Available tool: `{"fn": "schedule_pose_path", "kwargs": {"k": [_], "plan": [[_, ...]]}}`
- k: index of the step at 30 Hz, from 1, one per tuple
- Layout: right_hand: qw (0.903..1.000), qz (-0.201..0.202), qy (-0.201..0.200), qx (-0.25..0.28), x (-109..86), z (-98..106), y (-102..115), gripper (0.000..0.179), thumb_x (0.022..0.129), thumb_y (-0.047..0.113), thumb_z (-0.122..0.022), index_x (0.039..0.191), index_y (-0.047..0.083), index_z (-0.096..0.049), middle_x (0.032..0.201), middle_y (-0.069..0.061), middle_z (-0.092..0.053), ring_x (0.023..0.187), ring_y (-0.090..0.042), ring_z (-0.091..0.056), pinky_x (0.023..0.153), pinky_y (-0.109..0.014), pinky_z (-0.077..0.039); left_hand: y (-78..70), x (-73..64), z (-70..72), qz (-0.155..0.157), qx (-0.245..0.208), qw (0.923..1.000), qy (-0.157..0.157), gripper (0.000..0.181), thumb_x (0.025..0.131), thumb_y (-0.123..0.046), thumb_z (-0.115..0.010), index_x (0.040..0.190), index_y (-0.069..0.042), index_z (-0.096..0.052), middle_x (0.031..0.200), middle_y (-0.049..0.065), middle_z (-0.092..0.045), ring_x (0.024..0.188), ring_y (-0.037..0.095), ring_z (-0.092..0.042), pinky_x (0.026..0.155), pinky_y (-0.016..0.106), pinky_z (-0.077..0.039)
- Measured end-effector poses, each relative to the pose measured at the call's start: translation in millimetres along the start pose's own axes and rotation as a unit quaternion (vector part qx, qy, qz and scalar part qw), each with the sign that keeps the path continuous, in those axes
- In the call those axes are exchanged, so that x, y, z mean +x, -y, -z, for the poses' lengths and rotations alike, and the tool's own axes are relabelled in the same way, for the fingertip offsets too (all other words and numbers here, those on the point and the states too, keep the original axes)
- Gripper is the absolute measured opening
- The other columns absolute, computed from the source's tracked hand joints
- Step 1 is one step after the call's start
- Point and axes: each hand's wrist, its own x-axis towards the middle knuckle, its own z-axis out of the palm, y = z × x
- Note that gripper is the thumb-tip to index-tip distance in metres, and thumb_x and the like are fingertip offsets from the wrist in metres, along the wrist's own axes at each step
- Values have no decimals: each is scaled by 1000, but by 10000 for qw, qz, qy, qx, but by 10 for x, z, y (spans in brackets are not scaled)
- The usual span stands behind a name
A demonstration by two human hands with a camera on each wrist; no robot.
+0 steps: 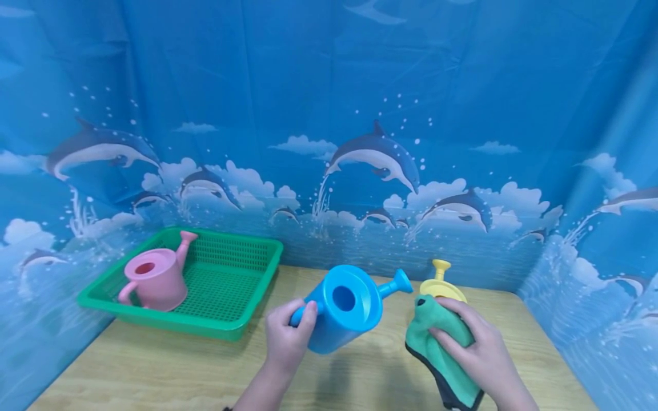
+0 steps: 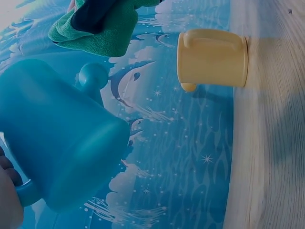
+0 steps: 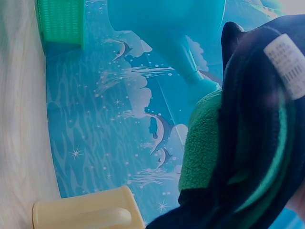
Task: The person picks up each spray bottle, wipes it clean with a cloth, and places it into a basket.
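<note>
Blue dolphin-print backdrop [image 1: 308,68] behind a wood-grain surface [image 1: 169,371]. Blue watering can [image 1: 336,319] is up off the surface, mid-front, tilted, spout toward your right. Your left hand [image 1: 290,334] is curled round its handle, thumb on top; your right hand [image 1: 480,348] pinches a bunched green cloth [image 1: 439,342] with dark edging, beside the spout. Can't tell if cloth and can touch: the head view shows a gap, the right-wrist view overlaps them. Yellow watering can [image 1: 442,290] stands upright near the backdrop, partly hidden by the cloth; pink watering can [image 1: 159,282] sits in the green basket [image 1: 185,326] on your left. Blue can looks like hollow plastic: probably light, stiff, slick if damp. Handle's your best hold; I'd avoid loading that thin spout. Cloth looks soft and limp, so hold it gathered or the loose end will trail.
</note>
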Motion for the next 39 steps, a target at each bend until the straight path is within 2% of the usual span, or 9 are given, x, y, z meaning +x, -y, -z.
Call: {"fn": "schedule_pose_path", "kwargs": {"k": [6, 10, 14, 21, 25, 28, 33, 36, 39], "plan": [[9999, 101, -87, 33, -4, 5, -12, 53, 74, 4, -81, 122, 20, -62, 111, 9, -64, 94, 8, -55, 70, -23, -50, 49, -9, -2, -801, 182, 9966, -72, 33, 69, 3, -60, 53, -11, -35, 46, 0, -28, 43, 6, -27, 44, 10, -25], [9997, 201, -137, 18, -1, 7, -11, 54, 73, 3, -81, 121, 19, -63, 113, 16, -61, 95, 9, -54, 72, -21, -50, 65, 5, -20, -1474, 438, 9881, -80, 35, 73, -5, -61, 52, -13, -33, 46, -3, -28, 43, 5, -24, 44, 9, -23], [9996, 240, -153, -3, 0, 11, -3, 54, 73, 2, -81, 121, 18, -63, 112, 12, -63, 94, 9, -54, 72, -22, -51, 79, 16, -45, -2063, 541, 9769, -105, 42, 83, -15, -58, 52, -15, -31, 46, -6, -27, 43, 4, -22, 44, 8, -20], [9996, 242, -162, -23, 3, 8, -18, 53, 73, 2, -81, 120, 17, -63, 111, 8, -64, 93, 8, -54, 69, -28, -52, 40, 62, -72, -2641, 550, 9628, -112, 44, 90, -21, -54, 52, -15, -33, 45, -8, -27, 44, 2, -22, 45, 8, -18], [9993, 302, -204, -16, -1, 2, -41, 55, 72, 1, -81, 121, 17, -63, 109, 1, -66, 94, 8, -54, 68, -28, -52, -12, 107, -76, -3174, 741, 9454, 1, 44, 90, -22, -52, 52, -16, -31, 47, -9, -25, 44, 1, -20, 45, 8, -16], [9992, 324, -236, 11, -1, -2, -54, 55, 71, 1, -81, 121, 17, -63, 109, -5, -67, 94, 6, -55, 68, -29, -52, -56, 145, -76, -3593, 966, 9281, 152, 43, 89, -23, -51, 52, -17, -31, 47, -10, -24, 44, 1, -20, 45, 8, -16], [9995, 209, -205, -92, 5, 8, -32, 53, 72, 3, -81, 120, 16, -63, 109, -7, -68, 93, 6, -55, 67, -30, -52, -111, 188, -74, -4195, 1282, 8968, 575, 41, 87, -26, -49, 51, -19, -29, 47, -12, -24, 45, -1, -17, 47, 7, -14], [9996, 92, -171, -197, 13, 15, -10, 51, 74, 4, -80, 120, 16, -63, 110, -7, -68, 91, 5, -55, 66, -30, -52, -124, 198, -73, -4475, 1408, 8795, 803, 40, 85, -29, -48, 51, -21, -29, 47, -13, -24, 45, -1, -18, 46, 7, -15], [9995, -110, -127, -279, 19, 27, 9, 49, 77, 9, -79, 122, 17, -62, 112, -8, -68, 90, 3, -54, 65, -29, -51, -131, 199, -80, -4669, 1454, 8670, 956, 39, 85, -31, -47, 51, -22, -29, 48, -14, -23, 44, -1, -19, 46, 8, -18]]}}
